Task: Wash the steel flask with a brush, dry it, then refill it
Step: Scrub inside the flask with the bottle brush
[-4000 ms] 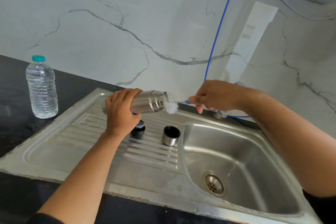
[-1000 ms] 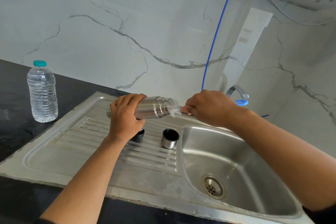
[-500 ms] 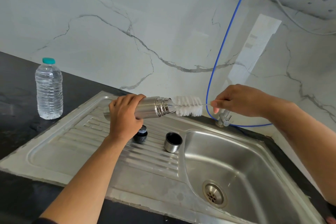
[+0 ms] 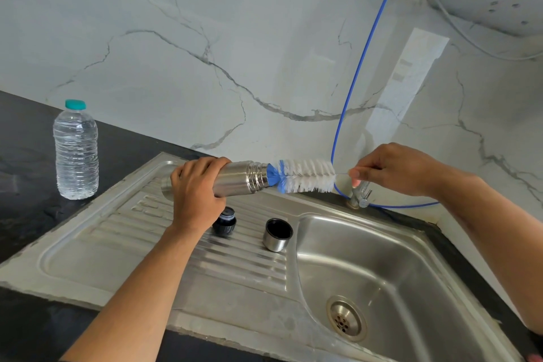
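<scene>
My steel sink (image 4: 411,258) sits in the dark worktop (image 4: 26,156), a water bottle (image 4: 75,153) standing on it. My left hand (image 4: 195,194) grips the flask (image 4: 241,179) sideways above the drainboard. My right hand (image 4: 390,169) pinches the brush (image 4: 305,176), its blue tip at the flask's mouth. Below stand the cup (image 4: 277,234) and stopper (image 4: 224,222).

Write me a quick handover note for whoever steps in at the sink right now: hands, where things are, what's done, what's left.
Left hand grips the steel flask, held roughly level over the drainboard, mouth towards the basin.
Right hand pinches the wire handle of the bottle brush; nearly all the bristles are outside, only the blue tip at the flask's mouth.
Black stopper and steel cup lid stand on the drainboard. Capped water bottle stands on the counter, left.
Done: flask opened, brushing under way.
Left: finish brushing, rinse, dry, refill.
</scene>
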`<state>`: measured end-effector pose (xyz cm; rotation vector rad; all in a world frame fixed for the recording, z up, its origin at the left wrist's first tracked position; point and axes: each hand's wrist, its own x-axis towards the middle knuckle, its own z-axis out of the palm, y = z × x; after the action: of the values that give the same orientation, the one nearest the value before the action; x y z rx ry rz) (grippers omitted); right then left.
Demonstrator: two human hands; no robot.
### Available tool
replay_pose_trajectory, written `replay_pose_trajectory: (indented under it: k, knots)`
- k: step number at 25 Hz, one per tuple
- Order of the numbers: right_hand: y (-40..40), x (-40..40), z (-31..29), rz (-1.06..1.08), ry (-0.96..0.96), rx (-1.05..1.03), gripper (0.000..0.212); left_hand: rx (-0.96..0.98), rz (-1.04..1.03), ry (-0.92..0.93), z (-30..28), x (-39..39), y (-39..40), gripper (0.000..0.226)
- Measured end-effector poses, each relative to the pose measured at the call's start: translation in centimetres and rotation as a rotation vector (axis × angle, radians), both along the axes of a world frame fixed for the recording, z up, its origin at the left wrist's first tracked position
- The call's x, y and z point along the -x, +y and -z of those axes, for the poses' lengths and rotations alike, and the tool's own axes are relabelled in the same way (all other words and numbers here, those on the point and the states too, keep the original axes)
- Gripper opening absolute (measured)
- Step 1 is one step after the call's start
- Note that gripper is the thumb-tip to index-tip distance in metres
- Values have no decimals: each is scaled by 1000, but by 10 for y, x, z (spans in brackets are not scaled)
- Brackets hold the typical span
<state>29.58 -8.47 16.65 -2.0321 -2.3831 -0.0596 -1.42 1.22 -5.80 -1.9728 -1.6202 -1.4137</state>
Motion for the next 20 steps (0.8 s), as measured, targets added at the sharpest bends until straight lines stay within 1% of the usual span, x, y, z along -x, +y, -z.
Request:
replay_pose_trajectory:
  k: [3, 5, 8, 9, 10, 11, 12, 14, 15, 16, 17, 18, 20]
  knots:
    - [3, 1, -3, -21, -9, 1, 38, 16, -2, -4, 1, 1, 2, 80]
    - [5, 1, -7, 5, 102, 156, 44, 21, 2, -17, 2, 2, 2, 81]
    - [7, -8, -9, 161, 368, 474, 51, 24, 8, -10, 2, 2, 2, 82]
    - [7, -10, -6, 189, 402, 517, 52, 24, 4, -9, 1, 2, 1, 82]
    - [9, -10, -1, 205, 393, 504, 52, 27, -3, -9, 1, 2, 1, 82]
    - [10, -8, 4, 188, 325, 415, 49, 34, -13, -14, 1, 2, 1, 83]
    - [12, -5, 11, 138, 201, 246, 45, 41, -26, -28, 2, 2, 0, 83]
    - [15, 0, 24, -6, -123, -174, 40, 51, -51, -74, 3, 4, 1, 83]
    - [14, 3, 30, -71, -251, -336, 42, 58, -54, -94, 4, 4, 1, 82]
    - [15, 4, 35, -138, -325, -449, 47, 63, -52, -103, 4, 4, 2, 82]
    - [16, 6, 36, -189, -356, -490, 51, 69, -49, -102, 4, 4, 2, 82]
    - [18, 5, 35, -196, -343, -464, 52, 73, -42, -92, 4, 4, 2, 83]
    - [19, 2, 26, -159, -146, -265, 48, 74, -29, -56, 6, 5, 1, 84]
